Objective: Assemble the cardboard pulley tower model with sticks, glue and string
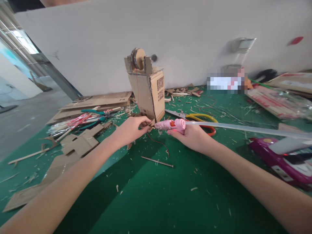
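Cardboard tower stands built, wheel on top; your left hand pinches its near base, your right hand grips the pink glue gun, base unglued.

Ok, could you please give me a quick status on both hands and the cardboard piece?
Left hand pinching base of cardboard tower. Right hand gripping pink glue gun, nozzle at same base corner. Yellow scissors lie just behind.
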`<state>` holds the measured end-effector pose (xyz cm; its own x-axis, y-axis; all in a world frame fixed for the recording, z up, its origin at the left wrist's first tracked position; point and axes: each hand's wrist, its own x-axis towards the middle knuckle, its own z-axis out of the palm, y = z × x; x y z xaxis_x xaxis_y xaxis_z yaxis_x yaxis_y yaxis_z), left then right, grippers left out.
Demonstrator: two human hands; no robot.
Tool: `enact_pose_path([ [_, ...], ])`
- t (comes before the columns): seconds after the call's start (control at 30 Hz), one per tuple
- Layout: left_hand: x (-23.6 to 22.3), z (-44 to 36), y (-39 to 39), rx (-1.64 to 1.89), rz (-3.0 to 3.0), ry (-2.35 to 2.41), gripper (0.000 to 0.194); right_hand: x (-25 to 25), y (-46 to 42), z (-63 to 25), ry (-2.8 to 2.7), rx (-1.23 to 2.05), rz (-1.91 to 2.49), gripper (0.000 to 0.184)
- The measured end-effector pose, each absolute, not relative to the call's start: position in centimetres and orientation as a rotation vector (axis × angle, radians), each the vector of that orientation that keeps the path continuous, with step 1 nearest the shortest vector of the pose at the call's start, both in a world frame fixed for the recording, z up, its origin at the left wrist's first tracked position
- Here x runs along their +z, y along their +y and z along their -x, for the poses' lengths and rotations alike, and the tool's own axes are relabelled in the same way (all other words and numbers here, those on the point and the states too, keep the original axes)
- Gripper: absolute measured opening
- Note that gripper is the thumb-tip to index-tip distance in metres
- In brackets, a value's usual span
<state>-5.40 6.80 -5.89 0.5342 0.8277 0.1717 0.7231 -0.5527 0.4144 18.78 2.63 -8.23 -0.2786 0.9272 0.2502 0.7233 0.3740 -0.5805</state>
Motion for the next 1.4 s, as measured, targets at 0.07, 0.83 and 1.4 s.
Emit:
enact_pose_path([
  [0.07, -5.91, 5.43, 6.82, 0.502, -2.481, 1.296, 0.027, -8.28, 2.66, -18.86, -2.087, 0.484, 1.415, 0.038],
  [0.83, -5.83, 5.41, 6.83, 0.503, -2.480, 1.301, 0.024, -8.49, 2.59, -18.94, -2.066, 0.441, 1.419, 0.039],
  [1.4, -5.82, 5.33, 6.75, 0.489, -2.497, 1.311, 0.024, -8.71, 2.82, -19.02, -2.035, 0.475, 1.345, 0.037],
])
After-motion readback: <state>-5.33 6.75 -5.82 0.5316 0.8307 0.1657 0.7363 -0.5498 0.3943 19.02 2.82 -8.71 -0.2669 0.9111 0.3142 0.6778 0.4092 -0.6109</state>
